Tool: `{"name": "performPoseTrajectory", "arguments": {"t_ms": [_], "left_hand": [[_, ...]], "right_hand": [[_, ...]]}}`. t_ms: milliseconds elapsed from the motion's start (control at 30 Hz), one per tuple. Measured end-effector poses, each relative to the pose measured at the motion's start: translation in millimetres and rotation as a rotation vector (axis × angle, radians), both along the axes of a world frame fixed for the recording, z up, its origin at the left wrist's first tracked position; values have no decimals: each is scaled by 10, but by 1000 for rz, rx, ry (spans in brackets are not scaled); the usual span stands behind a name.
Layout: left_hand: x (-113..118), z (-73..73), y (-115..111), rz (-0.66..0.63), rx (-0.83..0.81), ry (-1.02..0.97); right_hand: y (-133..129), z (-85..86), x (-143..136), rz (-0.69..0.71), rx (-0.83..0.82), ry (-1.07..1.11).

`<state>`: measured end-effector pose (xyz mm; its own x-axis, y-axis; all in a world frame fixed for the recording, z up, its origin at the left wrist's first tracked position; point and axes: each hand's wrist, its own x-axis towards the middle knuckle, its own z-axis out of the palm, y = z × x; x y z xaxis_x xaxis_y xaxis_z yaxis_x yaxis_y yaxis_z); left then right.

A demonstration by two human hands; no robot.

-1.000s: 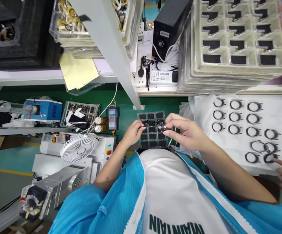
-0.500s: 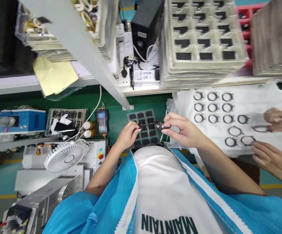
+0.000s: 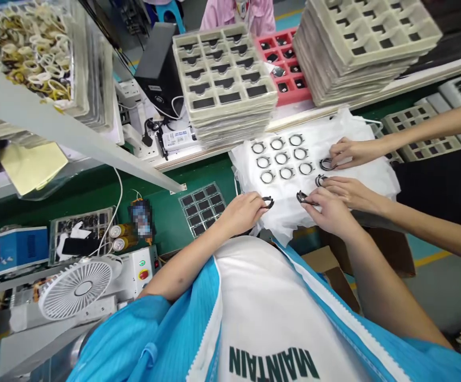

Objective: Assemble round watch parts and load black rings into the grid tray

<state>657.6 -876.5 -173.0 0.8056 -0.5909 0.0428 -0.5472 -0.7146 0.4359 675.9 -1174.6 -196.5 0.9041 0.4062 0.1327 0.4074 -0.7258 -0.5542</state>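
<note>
My left hand (image 3: pixel 246 213) pinches a black ring-shaped part (image 3: pixel 269 202) at the near left edge of a white sheet (image 3: pixel 281 215). Farther right, my right hand (image 3: pixel 329 213) has its fingers closed on a dark part (image 3: pixel 302 197) over the same sheet. Several black rings (image 3: pixel 281 158) lie there in rows, beyond both my hands. To the left of my left hand, a clear tray (image 3: pixel 203 208) with dark rectangular compartments rests on the green surface.
Another person's hands (image 3: pixel 347 153) handle rings at the right of the sheet, one touching or very near my right hand. Stacked trays (image 3: pixel 230 98) stand on the shelf behind. A white fan (image 3: pixel 83 288) and phone (image 3: pixel 141 218) are at left.
Both my hands have moved right from above the clear tray to the white sheet, each with a part. The view has swung right. Some rings in the near rows are gone.
</note>
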Motion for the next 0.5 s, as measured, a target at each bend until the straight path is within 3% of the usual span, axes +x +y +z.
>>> {"name": "performPoseTrajectory", "arguments": {"t_ms": [167,300,400,500], "left_hand": [[96,-94,-534,-97,310,-61],[77,-229,-692,-125,408,-17],[50,-252,-659,-72,353,25],[-41,-166,-548,95,59,75]], "right_hand": [[47,-297,-66,10,-130,29],[89,-362,-86,36,-203,66],[30,-291,-91,8,-26,23],[-38,-68,-104,-9,257,-14]]}}
